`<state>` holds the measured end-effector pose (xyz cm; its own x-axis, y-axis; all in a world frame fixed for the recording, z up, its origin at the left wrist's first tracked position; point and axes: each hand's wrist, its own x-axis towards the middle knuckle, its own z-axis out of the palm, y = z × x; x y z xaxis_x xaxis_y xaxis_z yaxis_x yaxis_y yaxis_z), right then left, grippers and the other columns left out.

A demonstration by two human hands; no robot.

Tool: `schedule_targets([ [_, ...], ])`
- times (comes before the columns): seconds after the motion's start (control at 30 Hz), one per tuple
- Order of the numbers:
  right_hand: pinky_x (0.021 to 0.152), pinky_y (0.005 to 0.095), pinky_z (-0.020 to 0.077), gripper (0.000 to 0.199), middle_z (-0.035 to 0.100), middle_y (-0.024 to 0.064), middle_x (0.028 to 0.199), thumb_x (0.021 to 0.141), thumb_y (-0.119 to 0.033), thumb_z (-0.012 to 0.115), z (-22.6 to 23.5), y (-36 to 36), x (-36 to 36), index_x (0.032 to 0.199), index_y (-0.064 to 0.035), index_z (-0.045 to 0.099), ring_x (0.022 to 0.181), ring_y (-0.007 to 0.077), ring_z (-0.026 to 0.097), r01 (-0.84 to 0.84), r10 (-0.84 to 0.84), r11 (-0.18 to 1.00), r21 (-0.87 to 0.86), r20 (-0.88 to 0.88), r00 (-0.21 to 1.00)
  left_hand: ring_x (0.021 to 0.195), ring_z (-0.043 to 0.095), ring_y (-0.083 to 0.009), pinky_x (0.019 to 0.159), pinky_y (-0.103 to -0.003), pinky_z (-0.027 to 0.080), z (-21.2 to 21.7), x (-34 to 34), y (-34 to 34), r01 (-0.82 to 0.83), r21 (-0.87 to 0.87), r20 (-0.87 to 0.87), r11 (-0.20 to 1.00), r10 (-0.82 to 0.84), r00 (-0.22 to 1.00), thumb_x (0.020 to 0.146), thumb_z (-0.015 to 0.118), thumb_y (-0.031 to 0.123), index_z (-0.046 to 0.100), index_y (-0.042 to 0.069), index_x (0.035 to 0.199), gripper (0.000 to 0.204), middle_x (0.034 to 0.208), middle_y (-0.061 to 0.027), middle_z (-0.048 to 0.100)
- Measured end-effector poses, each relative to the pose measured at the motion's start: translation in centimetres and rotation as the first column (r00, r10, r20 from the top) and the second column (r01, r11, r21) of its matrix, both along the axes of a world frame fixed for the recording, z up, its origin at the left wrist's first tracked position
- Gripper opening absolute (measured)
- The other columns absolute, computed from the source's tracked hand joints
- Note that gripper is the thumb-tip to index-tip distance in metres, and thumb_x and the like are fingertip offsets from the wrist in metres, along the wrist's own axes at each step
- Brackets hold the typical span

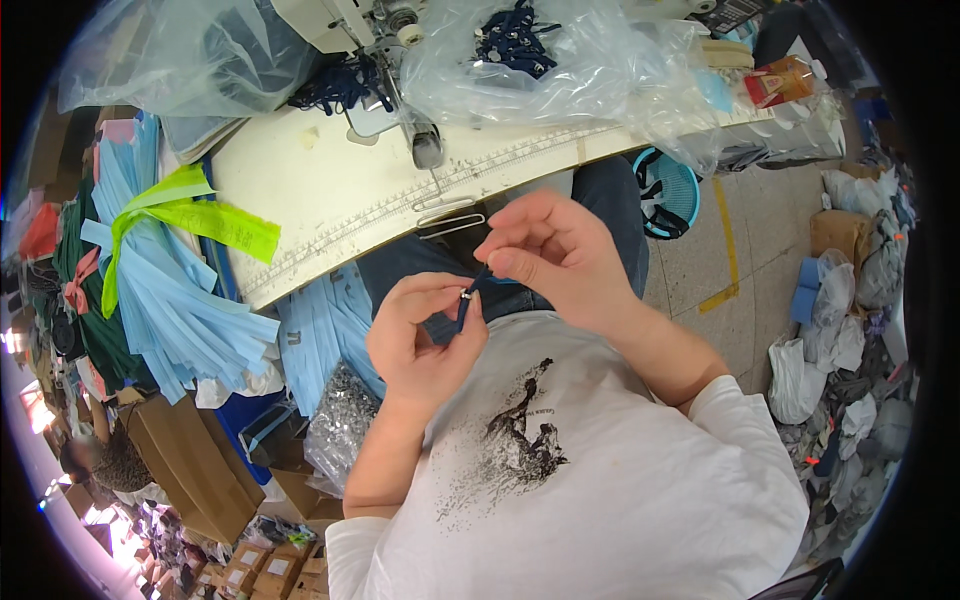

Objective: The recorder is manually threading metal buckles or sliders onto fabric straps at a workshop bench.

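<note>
A short navy strap [462, 313] with a small shiny metal piece [466, 295] is held in front of my shirt, just off the table's near edge. My left hand [418, 335] pinches it between thumb and fingers near the metal piece. At the strap's upper end, my right hand [562, 258] is closed, thumb against fingertips, and partly hides that end. Across the table lies a pile of similar navy straps [345, 85] beside the sewing machine [425, 145]. More navy straps [515, 40] sit on a clear plastic bag [590, 75].
Light blue strips [165, 280] tied with a neon green band [190, 215] hang at the table's left. A bag of small metal parts [343, 425] stands beside my left arm. A turquoise basket [680, 195] is on the floor at right; a bottle [785, 80] lies on the table.
</note>
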<state>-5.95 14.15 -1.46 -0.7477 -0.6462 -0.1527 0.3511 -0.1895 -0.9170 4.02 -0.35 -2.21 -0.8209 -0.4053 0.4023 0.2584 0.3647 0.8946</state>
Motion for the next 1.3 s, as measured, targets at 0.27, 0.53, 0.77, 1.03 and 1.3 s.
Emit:
schedule_targets([
  [0.27,0.077,0.0221,0.0485,0.026,0.059,0.0017,0.094,0.090,-0.002,0.063,-0.2,0.4,-0.3,0.114,-0.0022,0.053,0.087,0.0068,0.057,-0.114,0.119,0.990,-0.086,0.055,0.991,0.069,0.058,-0.0158,0.059,-0.025,0.048,-0.4,0.1,-1.0,0.114,-0.068,-0.020,0.991,-0.115,0.993,0.067,0.071,-0.013,0.060,0.000,0.096,0.033,0.086,-0.0107,0.064],
  [0.53,0.073,0.0237,0.0491,0.014,0.060,0.0024,0.093,0.088,-0.002,0.064,-0.4,0.4,-0.1,0.101,-0.0018,0.060,0.085,0.0103,0.058,-0.179,0.159,0.982,-0.058,-0.246,0.956,0.064,0.054,-0.0118,0.058,-0.022,0.045,0.2,-0.2,-0.8,0.082,0.017,0.191,0.996,-0.084,0.978,0.069,0.066,-0.010,0.067,0.001,0.094,0.028,0.080,-0.0070,0.060],
  [0.77,0.066,0.0248,0.0464,0.020,0.062,0.0078,0.092,0.080,0.003,0.068,0.3,0.1,-0.3,0.099,-0.0018,0.062,0.077,0.0153,0.058,-0.039,0.113,0.992,0.119,-0.716,0.688,0.061,0.053,-0.0106,0.056,-0.022,0.044,0.6,0.0,-0.9,0.028,0.092,0.292,0.995,-0.054,0.955,0.068,0.070,-0.008,0.067,0.002,0.089,0.023,0.075,-0.0052,0.057],
  [1.03,0.064,0.0241,0.0513,0.018,0.061,0.0063,0.090,0.084,0.003,0.065,0.5,0.2,-0.2,0.101,-0.0022,0.061,0.075,0.0117,0.061,0.014,0.044,0.995,0.100,-0.556,0.830,0.062,0.054,-0.0094,0.057,-0.021,0.044,0.6,0.0,-0.9,0.152,0.157,0.265,0.976,-0.190,0.945,0.071,0.074,-0.006,0.065,0.000,0.091,0.023,0.077,-0.0046,0.059],
  [1.3,0.073,0.0231,0.0509,0.015,0.062,0.0032,0.093,0.087,0.002,0.064,-0.3,0.3,0.1,0.100,-0.0008,0.061,0.084,0.0088,0.061,-0.086,0.085,0.988,-0.131,-0.010,0.996,0.069,0.055,-0.0065,0.062,-0.019,0.044,0.6,0.4,-1.2,0.151,0.434,0.293,0.888,-0.297,0.909,0.079,0.070,-0.007,0.065,-0.002,0.094,0.017,0.084,-0.0035,0.059],
])
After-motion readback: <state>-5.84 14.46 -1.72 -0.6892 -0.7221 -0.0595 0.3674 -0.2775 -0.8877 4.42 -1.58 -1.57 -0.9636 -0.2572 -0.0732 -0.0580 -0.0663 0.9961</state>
